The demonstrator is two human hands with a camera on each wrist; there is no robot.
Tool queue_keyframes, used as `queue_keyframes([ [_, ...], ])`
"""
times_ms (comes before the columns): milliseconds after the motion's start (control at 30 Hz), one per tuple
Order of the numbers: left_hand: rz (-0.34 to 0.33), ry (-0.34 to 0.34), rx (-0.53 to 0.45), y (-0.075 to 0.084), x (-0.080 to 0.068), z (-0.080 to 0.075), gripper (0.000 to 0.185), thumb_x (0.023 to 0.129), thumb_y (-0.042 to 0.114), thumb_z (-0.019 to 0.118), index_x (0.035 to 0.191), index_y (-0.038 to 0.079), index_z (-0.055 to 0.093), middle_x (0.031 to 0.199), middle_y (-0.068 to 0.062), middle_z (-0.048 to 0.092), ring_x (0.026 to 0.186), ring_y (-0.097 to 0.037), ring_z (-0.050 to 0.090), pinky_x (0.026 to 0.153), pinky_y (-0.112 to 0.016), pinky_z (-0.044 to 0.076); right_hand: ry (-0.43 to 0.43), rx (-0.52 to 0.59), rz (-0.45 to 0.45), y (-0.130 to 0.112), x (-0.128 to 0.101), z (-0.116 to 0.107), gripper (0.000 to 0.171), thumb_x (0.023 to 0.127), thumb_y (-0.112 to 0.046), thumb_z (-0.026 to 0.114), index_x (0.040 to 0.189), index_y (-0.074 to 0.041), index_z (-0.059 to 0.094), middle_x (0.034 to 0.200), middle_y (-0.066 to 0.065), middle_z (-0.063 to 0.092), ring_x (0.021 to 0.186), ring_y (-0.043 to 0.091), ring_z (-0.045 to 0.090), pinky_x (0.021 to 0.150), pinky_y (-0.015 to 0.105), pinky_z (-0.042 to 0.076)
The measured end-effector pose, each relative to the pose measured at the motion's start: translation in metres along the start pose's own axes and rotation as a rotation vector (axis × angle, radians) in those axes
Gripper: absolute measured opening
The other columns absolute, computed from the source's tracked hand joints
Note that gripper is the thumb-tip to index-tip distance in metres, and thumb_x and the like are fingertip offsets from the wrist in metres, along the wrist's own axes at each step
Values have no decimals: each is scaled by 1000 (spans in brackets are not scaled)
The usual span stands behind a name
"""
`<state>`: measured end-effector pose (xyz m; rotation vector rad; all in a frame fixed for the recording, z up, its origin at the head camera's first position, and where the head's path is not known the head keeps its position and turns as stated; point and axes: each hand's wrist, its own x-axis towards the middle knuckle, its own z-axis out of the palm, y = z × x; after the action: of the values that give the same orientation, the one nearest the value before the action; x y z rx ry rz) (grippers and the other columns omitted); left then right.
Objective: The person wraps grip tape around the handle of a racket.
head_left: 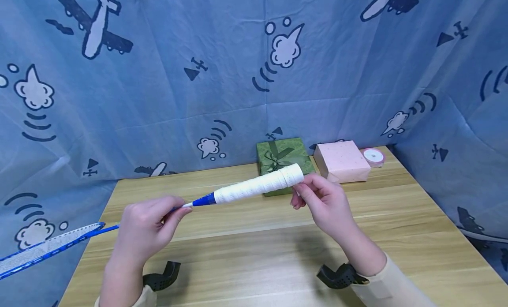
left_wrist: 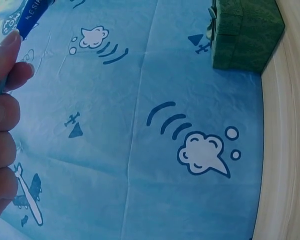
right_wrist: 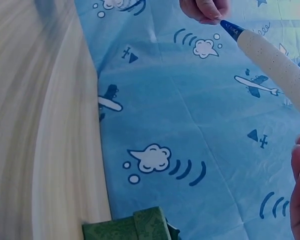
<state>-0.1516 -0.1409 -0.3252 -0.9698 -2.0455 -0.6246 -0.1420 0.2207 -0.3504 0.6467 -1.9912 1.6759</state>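
One racket (head_left: pixel 254 190), two hands (head_left: pixel 144 230) (head_left: pixel 325 203), two gift boxes, green (head_left: pixel 282 159) and pink (head_left: pixel 343 161), one ribbon roll (head_left: pixel 373 156), one worktop (head_left: pixel 258 254).

My table (head_left: pixel 278 254) is pale wood with a lengthwise grain. Along its far edge, against the blue cloth, sit three things in a row: a green box (head_left: pixel 282 162) tied with a green bow, a pink box (head_left: pixel 342 161) just to its right, and beside that what looks like a spool of pink ribbon (head_left: pixel 374 156), lying flat.
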Motion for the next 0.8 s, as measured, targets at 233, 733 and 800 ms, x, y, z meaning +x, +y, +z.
queue_keyframes([
  [233,-12,-35,-51,0,-1,0,37,104,45,60,84,16,71,63,17,50,51,8,32,47,-8,25,-10,-5,0,0,-1,-1,17,97,17,56,90,4,64,71,12,67,62,13,66,61,24,58],
  [733,-38,-113,-32,1,-3,-1,34,106,43,57,86,20,73,68,16,56,52,6,35,47,-12,30,52,-10,-51,0,0,-1,19,92,21,60,86,4,66,70,12,67,64,9,66,63,21,58],
  [800,-57,-131,-20,1,-3,-1,35,106,43,57,86,19,73,68,14,57,51,5,36,47,-12,30,43,-8,-56,0,0,-2,19,92,20,60,87,3,66,70,12,67,64,9,67,63,21,58],
])
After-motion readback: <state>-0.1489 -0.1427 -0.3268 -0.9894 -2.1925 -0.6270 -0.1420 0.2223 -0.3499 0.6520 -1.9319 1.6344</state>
